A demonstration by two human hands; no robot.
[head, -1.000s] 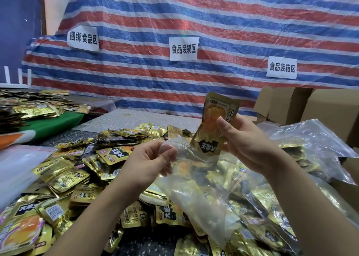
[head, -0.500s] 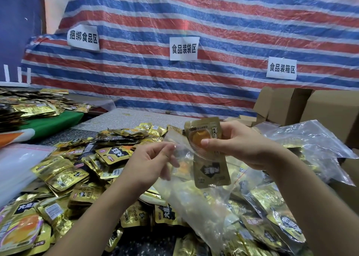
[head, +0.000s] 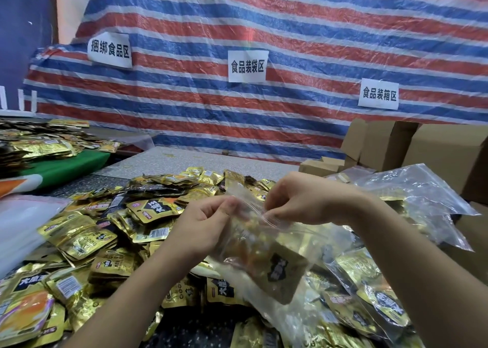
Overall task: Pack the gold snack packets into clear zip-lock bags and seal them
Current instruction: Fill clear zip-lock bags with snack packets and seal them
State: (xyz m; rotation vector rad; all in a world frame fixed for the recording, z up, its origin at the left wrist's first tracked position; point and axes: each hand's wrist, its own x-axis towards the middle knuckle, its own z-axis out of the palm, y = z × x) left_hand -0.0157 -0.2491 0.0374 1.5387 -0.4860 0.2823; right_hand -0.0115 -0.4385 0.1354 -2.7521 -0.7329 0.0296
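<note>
Holding the clear zip-lock bag point(head: 264, 244) up over the pile, head view: left hand point(head: 203, 228) pinches the bag's top edge at its left end w/ thumb and fingertips curled in, right hand point(head: 306, 199) pinches the same top edge further right, fingers bent down onto the zip strip. One gold snack packet point(head: 282, 271) sits inside the bag, low down, dark logo showing through the film; maybe more behind it, can't tell, too blurred. Bag hangs slack below both hands, just above the loose gold packets point(head: 87, 236) spread across the table point(head: 211, 160). Mouth looks not yet sealed along its full length, though the strip is hard to read. Handling, as a guess: bag film is thin, soft, floppy, near weightless, and slick, so it'll sag and twist unless held taut by the zip strip at both ends; best hold is that stiffer strip, pinched flat between thumb and forefinger and run along. Packet is light, foil, crinkly, slippery; grip by its flat sealed edge, not the puffy middle. Only one view here. To the right lie filled bags point(head: 412, 197) and cardboard boxes point(head: 443, 149); striped tarp point(head: 264, 25) w/ paper signs point(head: 248, 66) behind.
</note>
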